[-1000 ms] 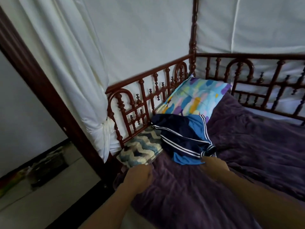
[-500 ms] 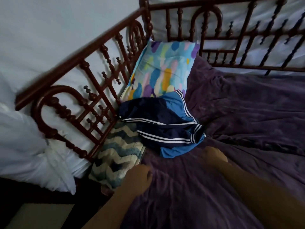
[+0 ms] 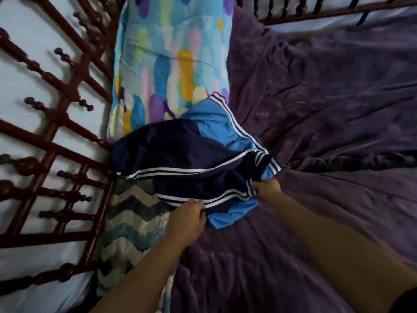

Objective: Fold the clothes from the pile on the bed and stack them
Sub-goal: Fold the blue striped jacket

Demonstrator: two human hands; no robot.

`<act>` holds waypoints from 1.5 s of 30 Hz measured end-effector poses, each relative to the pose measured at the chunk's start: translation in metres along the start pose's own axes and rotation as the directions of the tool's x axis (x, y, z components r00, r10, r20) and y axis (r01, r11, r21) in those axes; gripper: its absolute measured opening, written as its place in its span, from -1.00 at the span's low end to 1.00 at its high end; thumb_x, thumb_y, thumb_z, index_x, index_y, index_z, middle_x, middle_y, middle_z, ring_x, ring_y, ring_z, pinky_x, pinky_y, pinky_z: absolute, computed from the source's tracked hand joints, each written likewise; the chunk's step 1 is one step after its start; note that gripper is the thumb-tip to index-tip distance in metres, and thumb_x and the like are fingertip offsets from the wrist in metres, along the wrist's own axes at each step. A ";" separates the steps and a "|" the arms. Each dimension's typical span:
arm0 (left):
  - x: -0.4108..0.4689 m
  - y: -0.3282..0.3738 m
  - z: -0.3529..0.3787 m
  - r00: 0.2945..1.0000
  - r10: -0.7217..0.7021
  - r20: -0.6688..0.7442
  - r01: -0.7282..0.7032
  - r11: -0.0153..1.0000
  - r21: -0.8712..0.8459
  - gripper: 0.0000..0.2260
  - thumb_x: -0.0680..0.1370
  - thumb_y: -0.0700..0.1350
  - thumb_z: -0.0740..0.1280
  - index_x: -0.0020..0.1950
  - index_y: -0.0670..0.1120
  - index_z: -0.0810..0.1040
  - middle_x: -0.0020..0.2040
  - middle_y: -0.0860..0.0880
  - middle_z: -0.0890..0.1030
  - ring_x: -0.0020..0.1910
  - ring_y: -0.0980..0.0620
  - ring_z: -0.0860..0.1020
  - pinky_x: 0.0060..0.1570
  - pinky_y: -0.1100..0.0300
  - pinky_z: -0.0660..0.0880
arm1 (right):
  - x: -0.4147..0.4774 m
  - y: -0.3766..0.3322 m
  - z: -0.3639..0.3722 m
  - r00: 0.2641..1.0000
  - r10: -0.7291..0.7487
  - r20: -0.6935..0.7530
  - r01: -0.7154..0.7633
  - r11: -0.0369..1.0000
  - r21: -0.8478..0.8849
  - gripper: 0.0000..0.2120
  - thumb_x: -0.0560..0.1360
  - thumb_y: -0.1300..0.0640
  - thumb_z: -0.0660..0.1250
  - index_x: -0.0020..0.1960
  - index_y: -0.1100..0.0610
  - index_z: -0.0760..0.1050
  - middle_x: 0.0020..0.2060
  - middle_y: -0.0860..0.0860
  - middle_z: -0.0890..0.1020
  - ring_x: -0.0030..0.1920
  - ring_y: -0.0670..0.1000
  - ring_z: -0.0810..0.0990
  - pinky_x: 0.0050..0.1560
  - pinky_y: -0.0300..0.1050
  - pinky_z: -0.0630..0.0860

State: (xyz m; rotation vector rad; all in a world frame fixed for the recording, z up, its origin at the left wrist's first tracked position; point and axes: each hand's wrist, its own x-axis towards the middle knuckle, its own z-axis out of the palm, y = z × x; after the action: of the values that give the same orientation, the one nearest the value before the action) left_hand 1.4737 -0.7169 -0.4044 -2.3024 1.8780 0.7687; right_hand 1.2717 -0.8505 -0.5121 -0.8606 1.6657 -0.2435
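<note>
A crumpled navy and light-blue track garment with white stripes (image 3: 187,159) lies in a heap on the purple bedspread (image 3: 327,109), partly over the foot of a colourful pillow. My left hand (image 3: 188,220) pinches its near striped edge. My right hand (image 3: 267,189) grips the garment's right striped edge, close to the light-blue corner. Both forearms reach in from the bottom of the view. How many garments are in the heap is unclear.
A colourful patterned pillow (image 3: 171,53) lies along the left side. A blue-and-white zigzag cushion (image 3: 128,224) sits beside my left arm. Dark red carved wooden railings (image 3: 58,123) fence the bed on the left and at the back (image 3: 316,10).
My head has tipped down and closer to the bed. Both hands have moved forward from the bedspread and taken hold of the garment's near edges.
</note>
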 end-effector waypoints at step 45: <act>-0.152 0.169 -0.490 0.267 0.438 -0.858 -0.865 0.501 -0.014 -0.80 0.50 -0.05 0.35 -0.29 -0.10 0.59 -0.50 0.14 0.52 -0.45 0.24 0.45 -0.39 0.32 0.37 | -0.602 -0.177 -0.291 0.223 -0.913 -0.340 0.804 0.370 -0.465 -0.76 0.38 0.13 0.51 -0.05 0.27 0.64 -0.19 0.12 0.60 -0.16 -0.02 0.51 -0.05 -0.03 0.48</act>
State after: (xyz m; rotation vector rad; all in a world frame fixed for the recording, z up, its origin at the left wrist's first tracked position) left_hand 1.4584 -0.7992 0.1290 -2.0942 3.6989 0.2021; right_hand 1.1032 -0.6667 0.1331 -2.0242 1.5122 -1.2675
